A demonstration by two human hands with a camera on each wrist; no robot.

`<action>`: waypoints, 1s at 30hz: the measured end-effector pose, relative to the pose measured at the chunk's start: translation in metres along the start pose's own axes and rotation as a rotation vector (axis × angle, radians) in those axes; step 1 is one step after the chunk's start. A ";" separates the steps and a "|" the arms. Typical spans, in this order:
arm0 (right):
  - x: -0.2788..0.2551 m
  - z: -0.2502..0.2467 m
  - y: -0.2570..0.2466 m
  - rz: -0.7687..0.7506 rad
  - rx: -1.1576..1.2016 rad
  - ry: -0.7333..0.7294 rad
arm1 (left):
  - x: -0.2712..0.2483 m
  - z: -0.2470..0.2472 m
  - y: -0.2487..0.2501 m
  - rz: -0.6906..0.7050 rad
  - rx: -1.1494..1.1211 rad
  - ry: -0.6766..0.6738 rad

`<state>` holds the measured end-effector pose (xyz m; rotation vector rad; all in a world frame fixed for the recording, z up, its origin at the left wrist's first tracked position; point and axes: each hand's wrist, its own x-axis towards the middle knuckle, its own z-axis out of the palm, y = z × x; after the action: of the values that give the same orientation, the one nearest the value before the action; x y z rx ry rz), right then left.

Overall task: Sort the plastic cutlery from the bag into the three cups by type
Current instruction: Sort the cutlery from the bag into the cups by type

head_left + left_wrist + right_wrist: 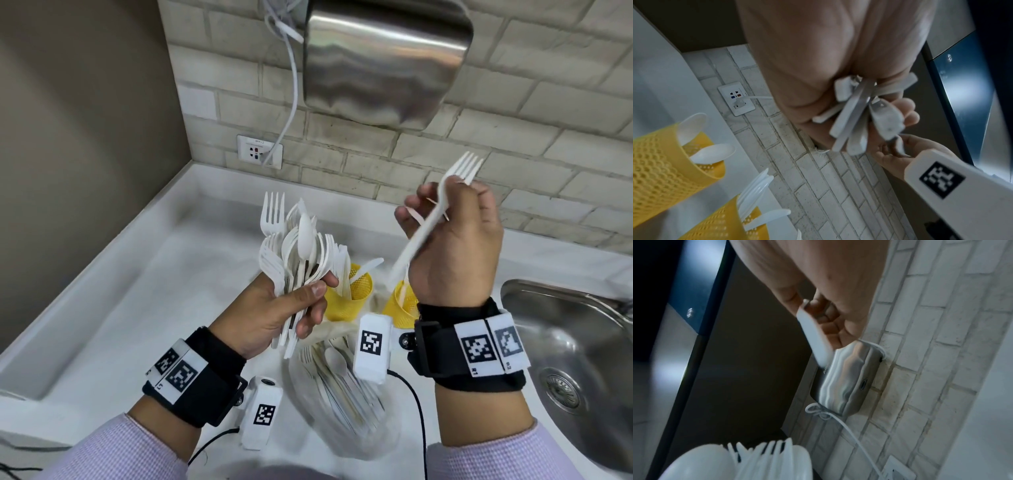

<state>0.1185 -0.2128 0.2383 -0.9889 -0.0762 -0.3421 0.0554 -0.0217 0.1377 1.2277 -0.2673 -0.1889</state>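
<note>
My left hand (294, 308) grips a thick bundle of white plastic cutlery (294, 246), forks and spoons with heads up; the handle ends (855, 120) stick out below my palm. Raised to the right, my right hand (455, 240) holds a single white fork (442, 212) tilted, tines up and to the right; its handle (813, 332) shows in the right wrist view. Beneath the hands stand yellow perforated cups: one with spoons (670, 160), one with knives (721, 222), and one (400, 303) partly hidden by my right wrist. The clear bag (342, 387) with more cutlery lies on the counter.
White counter (137, 308) meets a brick-tiled wall with a socket (260, 151) and a white cable. A steel hand dryer (383, 58) hangs on the wall above. A steel sink (575, 359) lies at the right. Black wrist-camera cables trail near the front edge.
</note>
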 end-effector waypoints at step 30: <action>-0.067 0.005 0.057 0.379 -0.301 -0.406 | 0.002 0.008 0.006 0.097 0.157 0.150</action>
<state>0.0734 -0.1632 0.1804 -1.3339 -0.2061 0.2052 0.0554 -0.0273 0.1463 1.3738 -0.2135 0.0088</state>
